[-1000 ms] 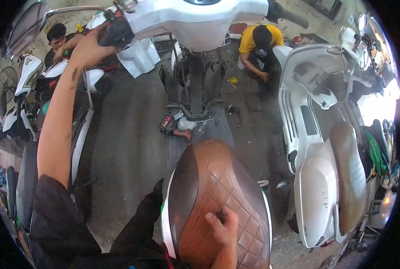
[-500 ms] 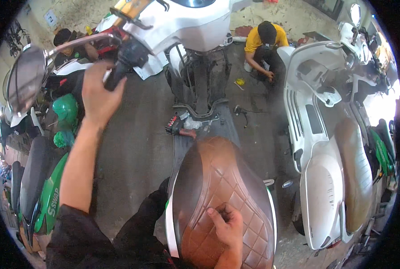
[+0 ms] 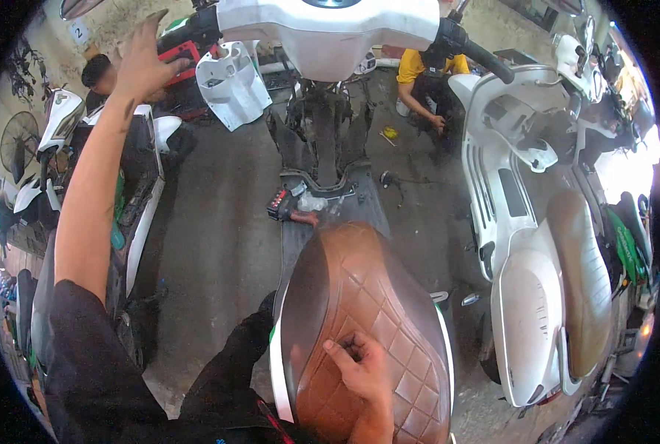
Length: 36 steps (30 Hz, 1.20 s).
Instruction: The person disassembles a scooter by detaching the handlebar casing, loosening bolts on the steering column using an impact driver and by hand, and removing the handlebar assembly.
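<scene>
My left hand (image 3: 139, 66) is raised with fingers spread, left of the scooter's left handlebar grip (image 3: 195, 28), beside the white handlebar cowl (image 3: 328, 37). My right hand (image 3: 358, 370) rests on the brown quilted seat (image 3: 356, 270), fingers curled; whatever it may hold is hidden. Ahead of the seat, a red-and-black power tool (image 3: 284, 206) lies on the dark footboard (image 3: 363, 214), beside crumpled translucent material (image 3: 313, 201).
A white scooter (image 3: 522, 311) stands close on the right, another part-white scooter (image 3: 63, 126) on the left. Two other people crouch ahead, one in yellow (image 3: 411, 70), one dark-haired (image 3: 99, 74). A white panel (image 3: 232, 89) and wiring (image 3: 393, 181) lie on the floor.
My left hand, earlier on the grip, has let go and risen up and leftward, opening. The handlebar has swung and now sits straighter. My right hand stays on the seat.
</scene>
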Motion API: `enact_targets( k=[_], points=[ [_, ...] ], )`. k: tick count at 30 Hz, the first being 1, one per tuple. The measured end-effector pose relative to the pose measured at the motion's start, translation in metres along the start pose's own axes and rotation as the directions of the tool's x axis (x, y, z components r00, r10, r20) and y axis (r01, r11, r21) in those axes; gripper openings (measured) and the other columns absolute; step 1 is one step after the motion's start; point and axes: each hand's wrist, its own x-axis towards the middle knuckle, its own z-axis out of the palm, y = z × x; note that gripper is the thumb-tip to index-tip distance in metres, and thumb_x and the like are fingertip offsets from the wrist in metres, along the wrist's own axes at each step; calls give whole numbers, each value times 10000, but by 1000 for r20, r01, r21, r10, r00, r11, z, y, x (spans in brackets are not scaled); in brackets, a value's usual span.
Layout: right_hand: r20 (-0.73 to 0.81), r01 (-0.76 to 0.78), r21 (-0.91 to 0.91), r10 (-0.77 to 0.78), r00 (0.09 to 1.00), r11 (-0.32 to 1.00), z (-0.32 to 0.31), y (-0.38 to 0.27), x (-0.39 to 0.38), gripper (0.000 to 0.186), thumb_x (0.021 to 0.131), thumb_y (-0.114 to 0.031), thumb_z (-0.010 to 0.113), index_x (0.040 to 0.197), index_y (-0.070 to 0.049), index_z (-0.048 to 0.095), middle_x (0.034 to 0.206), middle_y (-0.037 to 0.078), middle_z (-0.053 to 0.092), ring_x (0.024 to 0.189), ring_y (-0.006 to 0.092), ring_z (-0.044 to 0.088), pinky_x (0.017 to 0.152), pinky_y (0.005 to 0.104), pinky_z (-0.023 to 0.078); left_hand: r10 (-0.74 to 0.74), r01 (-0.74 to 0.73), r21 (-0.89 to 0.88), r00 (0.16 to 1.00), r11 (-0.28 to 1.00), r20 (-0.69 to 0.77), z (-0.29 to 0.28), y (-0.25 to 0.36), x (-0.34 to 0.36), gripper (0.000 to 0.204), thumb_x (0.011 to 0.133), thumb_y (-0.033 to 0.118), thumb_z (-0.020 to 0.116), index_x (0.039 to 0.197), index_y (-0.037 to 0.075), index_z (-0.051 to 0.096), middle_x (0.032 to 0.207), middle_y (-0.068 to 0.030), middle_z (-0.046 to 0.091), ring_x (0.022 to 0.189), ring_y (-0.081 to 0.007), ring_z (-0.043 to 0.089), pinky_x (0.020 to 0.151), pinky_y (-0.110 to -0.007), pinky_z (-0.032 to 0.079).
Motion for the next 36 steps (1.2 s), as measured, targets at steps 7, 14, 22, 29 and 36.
enact_targets(
  k=[7, 14, 22, 29, 36],
  points=[
    [30, -21, 7, 21, 999, 1000, 2, -11, 2, 310, 831, -263, 731, 737, 3, 601, 634, 40, 594, 593, 98, 510, 538, 274, 417, -51, 12, 179, 975, 984, 214, -6, 1, -19, 731, 708, 310, 741, 1333, 105, 422, 1205, -174, 570, 1148, -373, 511, 948, -466, 416],
    [-46, 71, 71, -68, 997, 995, -1, -12, 0, 309, 840, -259, 721, 734, 9, 609, 614, 44, 584, 568, 81, 500, 517, 257, 404, -84, 94, -128, 994, 987, 76, -53, 52, -90, 664, 705, 295, 770, 1250, 31, 499, 1181, -193, 577, 1102, -342, 548, 940, -405, 433],
    [17, 46, 91, -48, 999, 995, 0, -7, 2, 353, 865, -312, 691, 744, 9, 605, 568, -2, 517, 533, 64, 445, 476, 259, 366, -231, 229, -430, 972, 873, 48, -75, 91, -120, 287, 638, 115, 804, 813, 12, 601, 819, -90, 589, 768, -268, 568, 717, -354, 443],
    [31, 81, 46, -83, 996, 996, 1, 0, 3, 408, 860, -366, 680, 763, 22, 602, 622, 61, 574, 581, 109, 508, 533, 288, 421, -293, 298, -443, 953, 845, 81, -27, 23, -71, 361, 779, 48, 666, 1124, 21, 564, 1093, -173, 634, 1042, -334, 604, 877, -365, 458],
    [33, 71, -11, -71, 997, 997, -1, -6, 4, 411, 860, -370, 671, 811, 36, 630, 673, 115, 619, 632, 147, 566, 599, 301, 457, -136, 187, -418, 980, 889, 147, -13, -7, -29, 353, 769, 55, 669, 1106, 12, 571, 1062, -191, 640, 1016, -353, 610, 866, -379, 464]
  ],
)
